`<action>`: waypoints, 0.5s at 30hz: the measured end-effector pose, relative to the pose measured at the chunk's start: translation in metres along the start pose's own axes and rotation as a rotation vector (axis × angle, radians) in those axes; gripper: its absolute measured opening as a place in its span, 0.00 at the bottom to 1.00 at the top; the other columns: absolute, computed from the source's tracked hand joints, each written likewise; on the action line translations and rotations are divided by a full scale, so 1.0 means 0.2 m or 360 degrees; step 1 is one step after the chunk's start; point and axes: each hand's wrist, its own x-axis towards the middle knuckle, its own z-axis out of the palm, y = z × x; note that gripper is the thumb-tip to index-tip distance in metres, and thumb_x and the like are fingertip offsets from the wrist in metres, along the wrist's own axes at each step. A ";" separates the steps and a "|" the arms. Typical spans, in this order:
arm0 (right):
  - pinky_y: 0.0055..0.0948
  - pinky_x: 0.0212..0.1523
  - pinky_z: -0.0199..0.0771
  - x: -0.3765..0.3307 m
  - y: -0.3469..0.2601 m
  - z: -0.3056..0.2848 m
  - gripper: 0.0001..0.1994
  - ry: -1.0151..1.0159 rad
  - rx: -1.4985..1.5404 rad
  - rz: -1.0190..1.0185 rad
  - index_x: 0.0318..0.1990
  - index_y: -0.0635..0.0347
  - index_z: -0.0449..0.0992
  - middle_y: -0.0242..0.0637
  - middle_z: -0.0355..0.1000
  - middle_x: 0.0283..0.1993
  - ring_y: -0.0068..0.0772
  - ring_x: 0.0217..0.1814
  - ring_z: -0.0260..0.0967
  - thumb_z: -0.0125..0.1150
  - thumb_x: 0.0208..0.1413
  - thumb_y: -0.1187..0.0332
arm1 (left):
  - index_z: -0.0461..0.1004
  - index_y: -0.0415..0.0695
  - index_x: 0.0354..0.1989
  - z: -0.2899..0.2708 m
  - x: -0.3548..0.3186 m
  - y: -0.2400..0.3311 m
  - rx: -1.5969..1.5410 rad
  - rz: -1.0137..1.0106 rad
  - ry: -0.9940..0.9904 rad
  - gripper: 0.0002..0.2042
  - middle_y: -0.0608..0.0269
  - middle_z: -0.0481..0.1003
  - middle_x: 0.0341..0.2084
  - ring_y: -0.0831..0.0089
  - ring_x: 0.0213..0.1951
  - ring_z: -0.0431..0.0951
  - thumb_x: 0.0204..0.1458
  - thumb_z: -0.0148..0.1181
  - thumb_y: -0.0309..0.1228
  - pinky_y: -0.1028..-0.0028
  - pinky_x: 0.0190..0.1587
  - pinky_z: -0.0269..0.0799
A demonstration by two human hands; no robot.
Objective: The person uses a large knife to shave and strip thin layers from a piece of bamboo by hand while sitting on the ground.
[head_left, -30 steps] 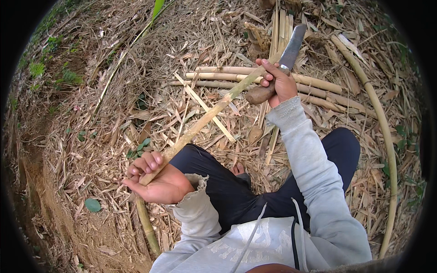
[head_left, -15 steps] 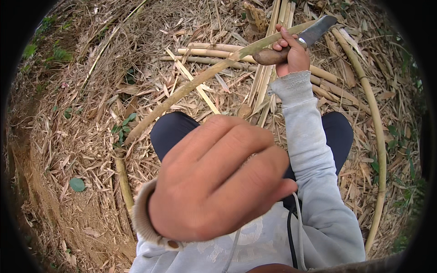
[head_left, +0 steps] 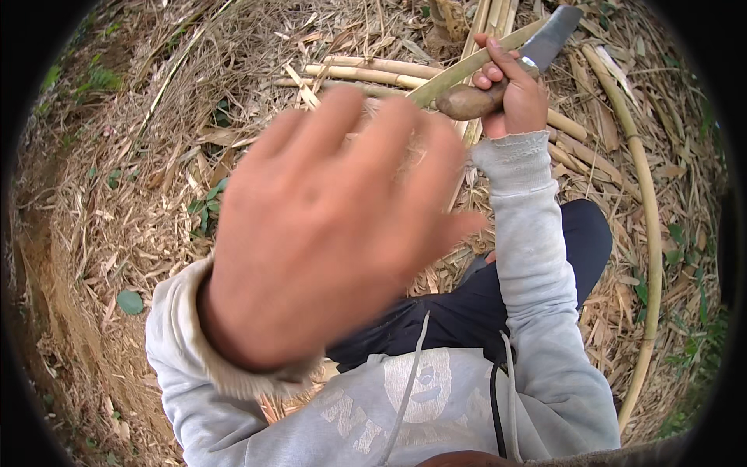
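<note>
Knife [head_left: 498, 86] gripped in right hand [head_left: 513, 93], fingers wrapped around handle, bamboo strip [head_left: 467, 68] beside blade. Left hand [head_left: 327, 226] raised, blurred, fingers spread, empty.

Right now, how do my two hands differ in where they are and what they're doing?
The left hand is raised close to the camera, large and blurred, fingers spread and holding nothing. The right hand is far out over the ground, small and sharp, fingers closed on a knife with a brown handle, pressed against a bamboo strip. Both come out of grey sweatshirt sleeves.
</note>
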 end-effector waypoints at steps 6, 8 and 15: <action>0.23 0.19 0.69 -0.09 -0.14 0.02 0.13 -0.0047 -0.0079 -0.0122 0.34 0.57 0.62 0.56 0.75 0.41 0.20 0.20 0.64 0.63 0.53 0.79 | 0.67 0.36 0.48 0.24 -0.12 -0.03 -0.1892 -0.1409 -0.0877 0.19 0.62 0.70 0.22 0.75 0.19 0.71 0.67 0.39 0.42 0.78 0.22 0.67; 0.20 0.19 0.65 -0.14 -0.17 0.00 0.08 0.0044 -0.0373 -0.0162 0.34 0.61 0.69 0.51 0.77 0.41 0.17 0.18 0.61 0.62 0.58 0.69 | 0.67 0.37 0.46 0.33 -0.14 0.00 -0.2355 -0.1599 -0.0900 0.19 0.67 0.65 0.19 0.81 0.15 0.63 0.68 0.36 0.42 0.81 0.17 0.58; 0.21 0.14 0.62 -0.29 -0.16 -0.09 0.21 0.0309 -0.1186 -0.0488 0.32 0.67 0.76 0.34 0.72 0.19 0.16 0.12 0.62 0.57 0.61 0.52 | 0.66 0.40 0.45 0.50 -0.13 0.03 -0.2812 -0.1881 -0.0501 0.18 0.71 0.59 0.16 0.88 0.11 0.47 0.68 0.35 0.42 0.83 0.11 0.44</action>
